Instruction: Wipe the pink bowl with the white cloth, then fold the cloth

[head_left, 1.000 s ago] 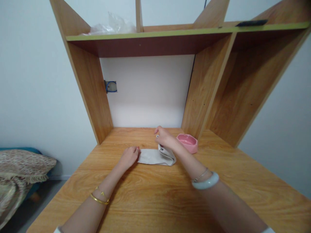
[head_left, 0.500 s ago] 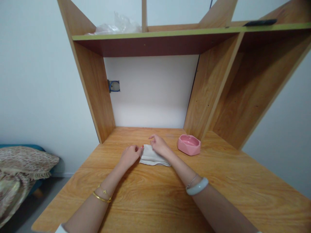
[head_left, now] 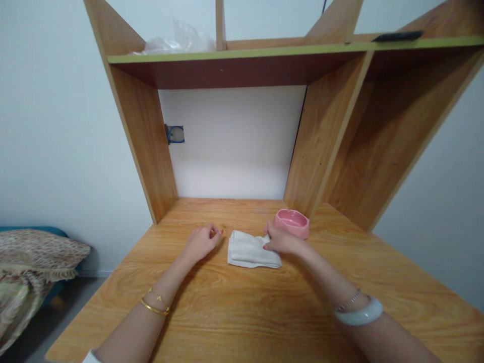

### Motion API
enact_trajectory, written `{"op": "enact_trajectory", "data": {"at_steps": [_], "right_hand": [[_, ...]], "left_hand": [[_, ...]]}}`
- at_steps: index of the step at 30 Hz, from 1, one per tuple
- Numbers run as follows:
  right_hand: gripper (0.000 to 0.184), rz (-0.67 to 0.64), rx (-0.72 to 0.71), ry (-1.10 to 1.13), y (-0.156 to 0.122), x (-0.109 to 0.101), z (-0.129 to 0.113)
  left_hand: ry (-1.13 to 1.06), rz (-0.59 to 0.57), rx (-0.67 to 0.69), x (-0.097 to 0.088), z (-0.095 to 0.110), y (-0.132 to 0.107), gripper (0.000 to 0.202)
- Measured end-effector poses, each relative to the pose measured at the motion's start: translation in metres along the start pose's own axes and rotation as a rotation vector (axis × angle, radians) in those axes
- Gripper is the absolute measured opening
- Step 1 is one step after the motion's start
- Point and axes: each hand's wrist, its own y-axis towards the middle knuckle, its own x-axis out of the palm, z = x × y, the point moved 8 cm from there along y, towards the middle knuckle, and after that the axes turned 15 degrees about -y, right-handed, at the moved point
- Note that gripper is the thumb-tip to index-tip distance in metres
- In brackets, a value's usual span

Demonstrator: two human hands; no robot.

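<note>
A folded white cloth (head_left: pixel 249 250) lies flat on the wooden desk, its layers slightly uneven at the front edge. My right hand (head_left: pixel 282 239) grips the cloth near its right end, thumb on top and fingers bent at the upper right corner. Just behind that hand is a pink faceted bowl (head_left: pixel 298 229), partly covered by it. To the left of the cloth, my left hand (head_left: pixel 201 243) rests low over the desk with loosely bent fingers, a small gap from the cloth and nothing in it.
A wooden shelf unit (head_left: pixel 143 136) rises at the back of the desk (head_left: pixel 227 312). Its upper shelf bears a clear plastic bag (head_left: pixel 177 43) and a flat dark object (head_left: pixel 399 36). An open wall socket box (head_left: pixel 176 134) shows behind. Patterned fabric (head_left: pixel 34 257) drapes furniture at far left.
The cloth has shifted right and a little nearer. My right hand has gone from the cloth's far left part to its right end. My left hand has come off the cloth's left edge.
</note>
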Motion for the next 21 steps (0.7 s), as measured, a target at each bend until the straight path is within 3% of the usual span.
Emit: {"op": "enact_trajectory", "data": {"at_steps": [6, 9, 12, 15, 17, 19, 21], "right_hand": [[0.024, 0.006, 0.132, -0.158, -0.028, -0.018, 0.077], [0.021, 0.089, 0.164, -0.180, -0.032, -0.024, 0.110], [0.017, 0.124, 0.227, -0.227, -0.032, -0.025, 0.127], [0.015, 0.153, 0.280, -0.306, -0.032, -0.031, 0.117], [0.020, 0.208, 0.305, -0.341, -0.033, -0.039, 0.096], [0.026, 0.350, 0.224, -0.376, -0.034, -0.052, 0.058], [0.027, 0.358, 0.051, -0.311, -0.031, -0.048, 0.014]], "left_hand": [[0.059, 0.024, 0.012, -0.001, 0.000, 0.001, 0.033], [0.079, 0.009, 0.037, 0.004, 0.004, 0.001, 0.035], [0.138, -0.022, 0.102, 0.008, 0.010, 0.000, 0.038], [0.170, -0.043, 0.194, 0.010, 0.016, -0.002, 0.038], [0.130, -0.049, 0.258, 0.012, 0.019, -0.003, 0.033], [0.069, -0.070, 0.315, 0.014, 0.021, -0.005, 0.029], [0.022, -0.109, 0.351, 0.019, 0.022, -0.007, 0.029]]}}
